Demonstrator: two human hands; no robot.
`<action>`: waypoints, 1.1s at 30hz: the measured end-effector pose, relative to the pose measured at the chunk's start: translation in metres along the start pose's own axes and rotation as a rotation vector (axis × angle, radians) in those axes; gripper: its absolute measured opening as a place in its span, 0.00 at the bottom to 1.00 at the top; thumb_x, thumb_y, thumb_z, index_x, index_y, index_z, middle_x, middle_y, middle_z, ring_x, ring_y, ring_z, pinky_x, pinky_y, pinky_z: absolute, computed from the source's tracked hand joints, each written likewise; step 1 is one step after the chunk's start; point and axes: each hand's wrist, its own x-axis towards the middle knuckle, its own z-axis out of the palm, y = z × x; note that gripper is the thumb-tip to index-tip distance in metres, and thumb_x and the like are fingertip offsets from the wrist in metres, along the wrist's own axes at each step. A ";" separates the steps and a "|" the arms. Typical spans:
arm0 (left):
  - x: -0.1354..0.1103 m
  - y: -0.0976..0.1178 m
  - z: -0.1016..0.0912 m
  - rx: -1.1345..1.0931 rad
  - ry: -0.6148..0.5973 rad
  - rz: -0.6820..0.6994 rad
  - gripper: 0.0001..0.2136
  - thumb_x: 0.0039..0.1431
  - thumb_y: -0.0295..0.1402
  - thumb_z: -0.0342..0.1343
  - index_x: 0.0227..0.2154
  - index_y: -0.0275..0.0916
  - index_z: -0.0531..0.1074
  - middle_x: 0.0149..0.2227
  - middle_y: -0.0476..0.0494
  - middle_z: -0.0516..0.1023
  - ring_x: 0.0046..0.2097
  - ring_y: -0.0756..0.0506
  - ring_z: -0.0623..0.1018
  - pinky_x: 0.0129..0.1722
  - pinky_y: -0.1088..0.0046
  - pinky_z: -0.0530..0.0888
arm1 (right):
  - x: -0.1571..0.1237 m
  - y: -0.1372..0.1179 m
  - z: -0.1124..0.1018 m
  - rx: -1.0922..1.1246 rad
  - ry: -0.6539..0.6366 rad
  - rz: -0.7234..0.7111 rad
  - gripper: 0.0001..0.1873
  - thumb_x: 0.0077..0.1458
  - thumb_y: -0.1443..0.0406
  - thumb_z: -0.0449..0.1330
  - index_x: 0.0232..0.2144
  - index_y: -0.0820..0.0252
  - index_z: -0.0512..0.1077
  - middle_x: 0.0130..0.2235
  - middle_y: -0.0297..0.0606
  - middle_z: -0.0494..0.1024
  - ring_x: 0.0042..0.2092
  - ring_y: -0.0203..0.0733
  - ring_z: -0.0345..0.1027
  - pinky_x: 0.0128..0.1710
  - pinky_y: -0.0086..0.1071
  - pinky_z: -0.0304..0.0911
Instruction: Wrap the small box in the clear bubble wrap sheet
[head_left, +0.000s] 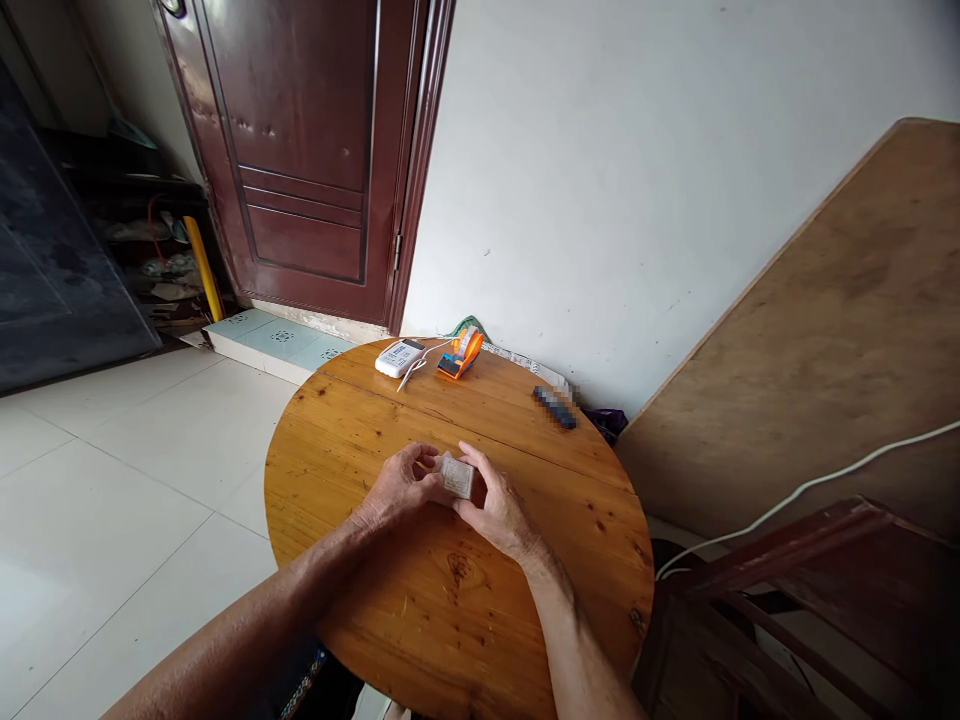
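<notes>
Over the middle of the round wooden table point(360, 420) is a small, whitish, square, flat box point(456, 477) with faint markings on its upper face. My left hand point(401, 487) grips its left side, the thumb near the lower left corner and the fingers curled behind. My right hand point(501, 507) curves around the right side, with index finger at the far edge and thumb at the near edge. What the box contains cannot be made out, and its underside is hidden.
Towards the table's far edge lie a white device point(400, 357) with a white cable and an orange tape dispenser point(461, 354). A dark, blurred-out object point(555, 408) rests at the right. Beyond are a white wall point(600, 200), a dark red door point(300, 150) and a brown board point(817, 330).
</notes>
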 end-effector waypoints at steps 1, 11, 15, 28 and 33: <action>-0.001 -0.001 0.001 -0.017 -0.016 0.001 0.15 0.49 0.29 0.56 0.43 0.35 0.71 0.37 0.46 0.74 0.29 0.52 0.72 0.28 0.78 0.69 | 0.001 0.000 0.000 0.009 -0.006 -0.001 0.39 0.45 0.72 0.60 0.61 0.53 0.60 0.53 0.43 0.75 0.51 0.48 0.71 0.53 0.45 0.65; -0.002 0.002 0.003 -0.041 -0.013 -0.013 0.16 0.50 0.29 0.57 0.44 0.36 0.71 0.38 0.45 0.73 0.30 0.53 0.71 0.28 0.79 0.70 | -0.002 0.011 -0.017 0.108 -0.054 -0.015 0.39 0.47 0.69 0.59 0.63 0.51 0.58 0.58 0.42 0.72 0.58 0.50 0.66 0.59 0.50 0.59; 0.000 0.005 -0.001 -0.060 0.038 -0.071 0.16 0.48 0.29 0.57 0.43 0.36 0.71 0.38 0.46 0.73 0.28 0.53 0.71 0.25 0.80 0.69 | 0.000 0.017 -0.026 0.168 0.002 0.028 0.36 0.47 0.68 0.58 0.60 0.51 0.62 0.58 0.43 0.72 0.59 0.50 0.64 0.60 0.52 0.57; 0.001 0.004 -0.003 -0.030 0.000 -0.111 0.17 0.48 0.29 0.57 0.43 0.33 0.70 0.40 0.41 0.76 0.28 0.53 0.73 0.26 0.78 0.69 | 0.004 0.005 -0.024 0.097 0.021 0.013 0.21 0.46 0.68 0.60 0.45 0.55 0.74 0.54 0.41 0.75 0.57 0.48 0.67 0.60 0.47 0.59; -0.001 0.006 -0.001 0.078 -0.035 -0.030 0.19 0.50 0.32 0.56 0.46 0.34 0.70 0.41 0.41 0.76 0.31 0.50 0.75 0.30 0.75 0.72 | 0.005 0.005 -0.019 0.087 0.079 -0.023 0.16 0.46 0.67 0.61 0.41 0.55 0.76 0.52 0.42 0.76 0.55 0.47 0.68 0.59 0.44 0.59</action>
